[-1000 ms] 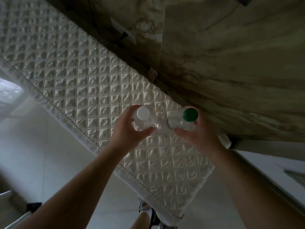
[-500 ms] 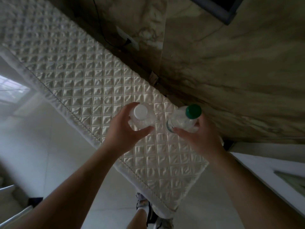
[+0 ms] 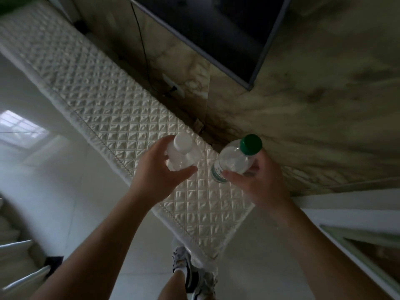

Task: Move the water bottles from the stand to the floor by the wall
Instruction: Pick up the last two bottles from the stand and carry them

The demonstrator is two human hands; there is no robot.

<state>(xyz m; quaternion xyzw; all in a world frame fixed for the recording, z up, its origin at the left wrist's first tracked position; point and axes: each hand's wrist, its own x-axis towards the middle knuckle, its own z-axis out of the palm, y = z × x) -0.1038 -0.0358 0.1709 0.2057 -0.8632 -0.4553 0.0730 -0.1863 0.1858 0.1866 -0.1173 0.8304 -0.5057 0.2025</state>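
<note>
My left hand (image 3: 159, 173) grips a clear water bottle with a white cap (image 3: 183, 151), held upright above the stand. My right hand (image 3: 258, 184) grips a second clear bottle with a green cap (image 3: 234, 160), tilted with its cap to the upper right. Both bottles are lifted off the stand (image 3: 112, 113), a long low unit covered with a white quilted cloth that runs along the marble wall (image 3: 313, 118). The bottles' lower parts are hidden by my fingers.
A dark TV screen (image 3: 218, 33) hangs on the wall, with a cable running down to a socket (image 3: 173, 84). Pale glossy floor tiles (image 3: 54, 182) lie left of the stand. My shoe (image 3: 190, 276) stands at the stand's near corner. A white ledge (image 3: 350, 215) sits at right.
Both hands have lifted the bottles higher off the stand and closer to the camera. The view has tilted up, bringing the TV into sight.
</note>
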